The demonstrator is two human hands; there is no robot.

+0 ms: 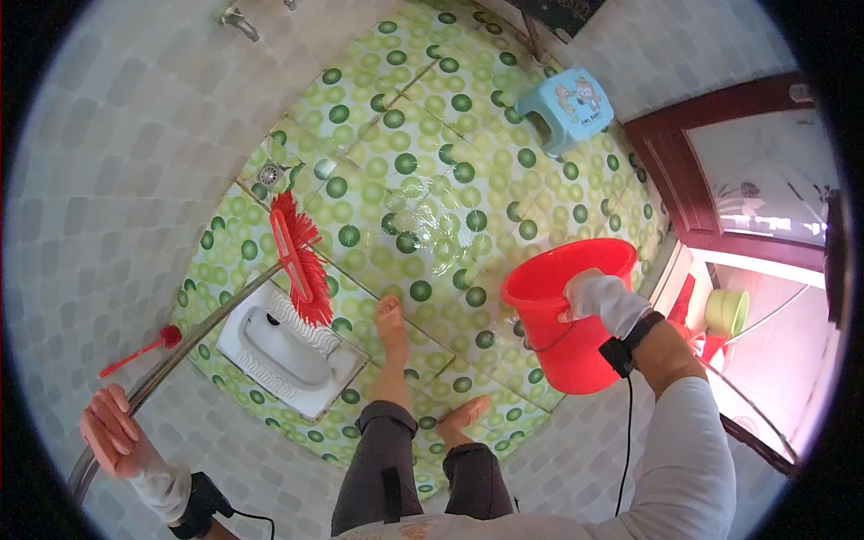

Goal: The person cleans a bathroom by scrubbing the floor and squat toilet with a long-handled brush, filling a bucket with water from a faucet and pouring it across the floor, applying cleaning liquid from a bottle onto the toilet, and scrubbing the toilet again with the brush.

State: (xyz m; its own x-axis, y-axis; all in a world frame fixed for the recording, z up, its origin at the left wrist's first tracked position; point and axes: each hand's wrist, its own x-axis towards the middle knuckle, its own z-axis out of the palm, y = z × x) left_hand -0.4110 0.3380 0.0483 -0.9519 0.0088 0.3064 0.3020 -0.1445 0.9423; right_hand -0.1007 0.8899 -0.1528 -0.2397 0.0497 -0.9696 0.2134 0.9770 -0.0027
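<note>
Grasping the broom [290, 249] by its long handle [207, 327], the left hand [112, 434] is at the lower left, beside the wall. The broom's red head is next to the squat toilet [292, 349], near the drain [269, 175]. Clasping the rim of the red bucket [577, 353], the right hand [605, 304] wears a pale glove; whether the bucket touches the wet floor [423, 153], I cannot tell. A blue stool [580, 101] stands beyond the bucket, and a small red brush [139, 355] leans left of the toilet.
</note>
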